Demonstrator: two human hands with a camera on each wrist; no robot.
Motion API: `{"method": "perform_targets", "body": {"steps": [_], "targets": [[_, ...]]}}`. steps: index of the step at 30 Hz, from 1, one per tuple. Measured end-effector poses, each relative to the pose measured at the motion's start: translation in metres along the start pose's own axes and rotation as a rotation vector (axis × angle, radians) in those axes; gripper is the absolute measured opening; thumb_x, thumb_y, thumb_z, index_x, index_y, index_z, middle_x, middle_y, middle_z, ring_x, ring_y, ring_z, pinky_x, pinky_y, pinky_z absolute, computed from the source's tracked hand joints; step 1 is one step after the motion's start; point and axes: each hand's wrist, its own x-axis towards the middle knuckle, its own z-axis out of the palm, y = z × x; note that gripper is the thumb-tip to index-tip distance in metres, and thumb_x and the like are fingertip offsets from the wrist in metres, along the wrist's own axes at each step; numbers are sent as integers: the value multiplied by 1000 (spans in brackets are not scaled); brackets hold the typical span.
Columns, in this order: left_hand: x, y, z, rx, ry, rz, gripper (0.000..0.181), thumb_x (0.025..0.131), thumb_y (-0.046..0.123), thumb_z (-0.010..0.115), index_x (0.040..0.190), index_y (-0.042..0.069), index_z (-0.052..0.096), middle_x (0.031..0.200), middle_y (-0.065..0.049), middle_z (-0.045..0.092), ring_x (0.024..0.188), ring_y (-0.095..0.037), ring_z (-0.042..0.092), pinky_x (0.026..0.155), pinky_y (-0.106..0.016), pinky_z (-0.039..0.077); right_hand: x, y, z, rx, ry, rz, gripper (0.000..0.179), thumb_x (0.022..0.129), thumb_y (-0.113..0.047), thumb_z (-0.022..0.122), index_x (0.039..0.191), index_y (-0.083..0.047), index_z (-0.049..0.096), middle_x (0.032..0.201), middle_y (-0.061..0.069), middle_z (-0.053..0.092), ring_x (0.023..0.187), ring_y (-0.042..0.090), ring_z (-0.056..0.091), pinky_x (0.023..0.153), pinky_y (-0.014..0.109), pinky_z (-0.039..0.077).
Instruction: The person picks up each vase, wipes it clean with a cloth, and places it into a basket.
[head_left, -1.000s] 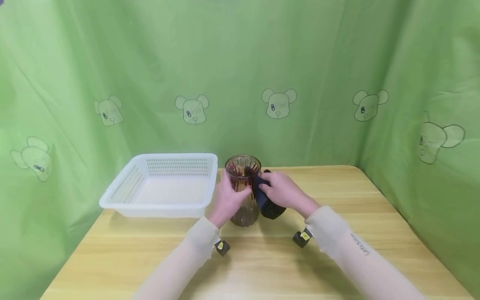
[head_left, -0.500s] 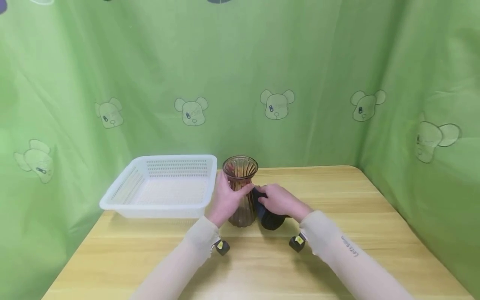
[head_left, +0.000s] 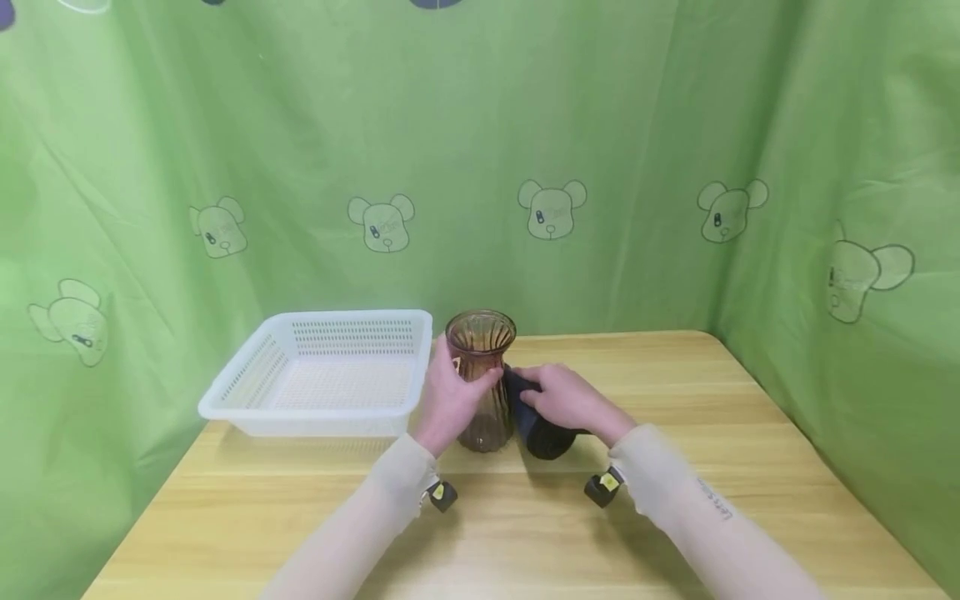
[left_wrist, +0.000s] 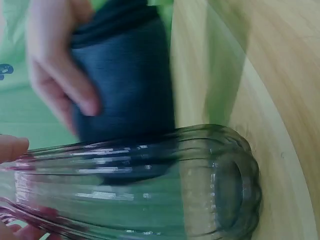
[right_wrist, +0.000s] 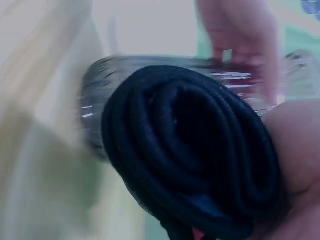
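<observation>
A ribbed, tinted glass vase (head_left: pixel 483 408) stands upright near the far edge of the table. My left hand (head_left: pixel 453 396) grips it below the flared rim, thumb in front. To its right, my right hand (head_left: pixel 566 396) holds a rolled dark cloth (head_left: pixel 543 429), its spiral end plain in the right wrist view on the rolled cloth (right_wrist: pixel 190 150). The cloth lies along the vase's right side; in the left wrist view the cloth (left_wrist: pixel 125 85) meets or overlaps the glass (left_wrist: pixel 135 190), and I cannot tell how firmly they touch. Some right fingers are hidden behind the roll.
A white perforated plastic basket (head_left: pixel 337 421) sits left of the vase, close to my left hand. The wooden table (head_left: pixel 525 533) ends at a green curtain (head_left: pixel 465 125) printed with mouse heads, which surrounds it at the back and sides.
My right hand and the cloth have come down from near the vase's rim to its lower side, then shifted slightly right. My left hand keeps its grip on the vase.
</observation>
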Motion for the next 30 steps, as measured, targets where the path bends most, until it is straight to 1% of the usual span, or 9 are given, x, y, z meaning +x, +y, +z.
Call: {"method": "perform_targets", "body": {"steps": [3, 5, 8, 11, 15, 18, 22, 25, 30], "targets": [[0, 2, -1, 20, -2, -23, 88, 82, 41, 81, 152, 21, 31, 144, -5, 56, 134, -25, 52, 114, -52, 41, -2, -12, -17, 23, 40, -1, 46, 100, -19, 59, 145, -8, 54, 131, 23, 64, 86, 22, 65, 76, 39, 56], [0, 3, -2, 29, -13, -33, 85, 82, 41, 80, 151, 22, 33, 142, -5, 58, 133, -25, 54, 114, -52, 41, -3, -18, -27, 34, 63, 2, 47, 101, -20, 58, 147, -8, 52, 137, 24, 61, 88, 23, 65, 76, 39, 56], [0, 4, -1, 40, -22, -22, 82, 82, 38, 80, 150, 23, 36, 140, -2, 55, 132, -24, 53, 114, -51, 41, -4, -25, -36, 43, 103, 6, 49, 102, -22, 57, 148, -7, 49, 141, 24, 57, 99, 30, 67, 83, 44, 56], [1, 5, 1, 51, -13, 4, 79, 80, 34, 80, 147, 22, 40, 136, -1, 51, 127, -21, 52, 114, -48, 42, -2, -26, -38, 25, 141, -18, 49, 102, -20, 57, 147, -3, 49, 139, 25, 58, 113, 34, 65, 92, 49, 55], [2, 6, 3, 37, 10, 27, 78, 76, 27, 81, 144, 17, 44, 131, -3, 50, 121, -20, 52, 111, -44, 45, 3, -22, -29, 4, 137, -40, 42, 101, -16, 57, 140, 1, 57, 128, 26, 65, 104, 34, 68, 87, 49, 57], [3, 8, 5, 7, 23, 41, 76, 75, 24, 80, 142, 14, 46, 131, -5, 52, 121, -22, 54, 110, -44, 46, 7, -15, -17, -38, 102, -55, 39, 100, -12, 58, 136, 2, 60, 124, 26, 67, 100, 34, 68, 86, 49, 57], [2, 8, 6, -11, 38, 33, 79, 76, 32, 81, 142, 12, 43, 130, -5, 52, 121, -21, 53, 109, -43, 46, 11, 0, 4, -80, 24, -46, 43, 100, -11, 57, 140, 2, 55, 131, 26, 64, 115, 37, 65, 98, 51, 54], [2, 8, 8, -13, 48, 23, 85, 75, 41, 85, 142, 13, 42, 131, -4, 51, 121, -20, 53, 109, -42, 47, 12, 10, 20, -69, -30, -28, 44, 99, -10, 57, 141, 3, 54, 133, 27, 62, 121, 39, 61, 104, 52, 50], [3, 6, 9, -45, 64, 2, 87, 73, 32, 88, 143, 12, 40, 136, -6, 53, 127, -22, 54, 112, -43, 44, 10, 20, 32, -15, -74, -10, 45, 97, -7, 58, 141, 3, 55, 135, 26, 61, 124, 37, 60, 107, 51, 48]]}}
